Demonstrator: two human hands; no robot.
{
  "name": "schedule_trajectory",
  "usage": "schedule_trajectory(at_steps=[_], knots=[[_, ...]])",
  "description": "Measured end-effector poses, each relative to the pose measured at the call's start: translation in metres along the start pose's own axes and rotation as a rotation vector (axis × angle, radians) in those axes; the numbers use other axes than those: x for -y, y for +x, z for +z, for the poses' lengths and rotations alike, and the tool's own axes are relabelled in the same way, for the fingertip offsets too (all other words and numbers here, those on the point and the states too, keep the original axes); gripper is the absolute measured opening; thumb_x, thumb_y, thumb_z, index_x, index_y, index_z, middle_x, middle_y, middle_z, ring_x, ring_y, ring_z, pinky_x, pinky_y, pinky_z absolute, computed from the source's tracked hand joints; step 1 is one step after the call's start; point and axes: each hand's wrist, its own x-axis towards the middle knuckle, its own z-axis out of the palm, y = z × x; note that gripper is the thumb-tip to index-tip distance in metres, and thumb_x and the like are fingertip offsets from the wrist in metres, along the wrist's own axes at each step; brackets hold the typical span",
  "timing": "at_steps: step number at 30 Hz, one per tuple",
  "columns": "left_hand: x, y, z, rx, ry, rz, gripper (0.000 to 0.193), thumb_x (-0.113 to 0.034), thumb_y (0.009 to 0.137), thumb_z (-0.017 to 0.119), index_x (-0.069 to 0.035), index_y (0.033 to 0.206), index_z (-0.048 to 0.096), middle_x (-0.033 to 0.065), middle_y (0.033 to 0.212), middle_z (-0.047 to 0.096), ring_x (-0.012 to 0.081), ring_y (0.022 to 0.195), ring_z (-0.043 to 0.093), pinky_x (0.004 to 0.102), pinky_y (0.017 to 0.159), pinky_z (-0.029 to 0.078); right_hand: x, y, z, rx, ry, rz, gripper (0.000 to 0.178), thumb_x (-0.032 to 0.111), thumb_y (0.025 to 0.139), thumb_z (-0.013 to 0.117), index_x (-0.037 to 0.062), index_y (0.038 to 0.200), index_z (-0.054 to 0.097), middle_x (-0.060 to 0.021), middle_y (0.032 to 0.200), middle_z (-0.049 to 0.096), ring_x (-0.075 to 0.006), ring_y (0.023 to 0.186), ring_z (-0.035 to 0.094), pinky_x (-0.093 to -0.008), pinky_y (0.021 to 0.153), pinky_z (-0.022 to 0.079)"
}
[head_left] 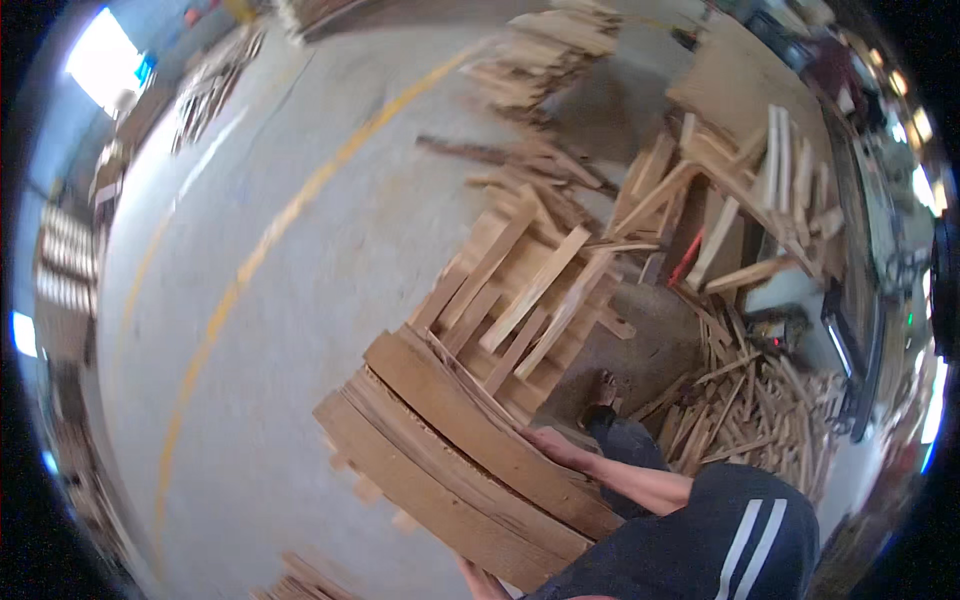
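The right hand point(555, 446) is grasping the brown, curved wooden boards point(465, 418) near the pale, straight wooden slats point(537, 290), while the left hand point(482, 580) is meeting their opposite edge, its grip too hidden to tell, gathering seemingly being done and release remaining.

left hand point(479, 578): partly hidden by boards point(430, 485) | far wood stack point(548, 55): blurred

Yellow line point(272, 235) on grey floor point(350, 260)
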Motion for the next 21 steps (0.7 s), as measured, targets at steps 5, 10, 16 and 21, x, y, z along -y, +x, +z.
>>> schedule_trajectory(at_steps=[5,10,16,21], knots=[[-0.065,-0.004,0.178,0.296,0.333,0.131,0.082,-0.066,0.104,0.045,-0.005,0.158,0.040,0.0142,0.155,0.050,0.0250,0.133,0.054,0.0385,0.113,0.042,0.053,-0.094,-0.139,-0.123,0.223,-0.056,0.089,0.084,0.091,0.050,0.0011,0.104,0.081,-0.0152,0.102,0.076,-0.0238,0.101,0.069,-0.0377,0.089,0.051],[-0.090,-0.036,0.359,0.536,0.556,0.163,0.082,-0.066,0.104,0.045,-0.005,0.159,0.039,0.0140,0.155,0.050,0.0252,0.133,0.055,0.0387,0.113,0.043,0.054,-0.157,-0.259,-0.367,0.252,-0.044,0.096,0.087,0.090,0.046,-0.0017,0.104,0.080,-0.0184,0.106,0.076,-0.0286,0.106,0.070,-0.0399,0.093,0.051],[-0.083,-0.051,0.536,0.766,0.716,0.110,0.082,-0.066,0.104,0.045,-0.006,0.159,0.039,0.0138,0.155,0.050,0.0254,0.133,0.055,0.0389,0.113,0.043,0.047,-0.228,-0.378,-0.873,0.545,-0.171,0.093,0.085,0.086,0.055,-0.0058,0.084,0.075,-0.0171,0.087,0.072,-0.0243,0.084,0.066,-0.0401,0.077,0.052],[-0.070,-0.032,0.689,0.961,0.774,0.072,0.082,-0.066,0.104,0.046,-0.006,0.160,0.038,0.0136,0.155,0.050,0.0256,0.132,0.055,0.0391,0.113,0.044,0.069,-0.271,-0.471,-1.058,0.850,-0.489,0.074,0.066,0.097,0.060,-0.0051,0.110,0.076,-0.0095,0.103,0.074,-0.0158,0.096,0.066,-0.0331,0.081,0.052]])
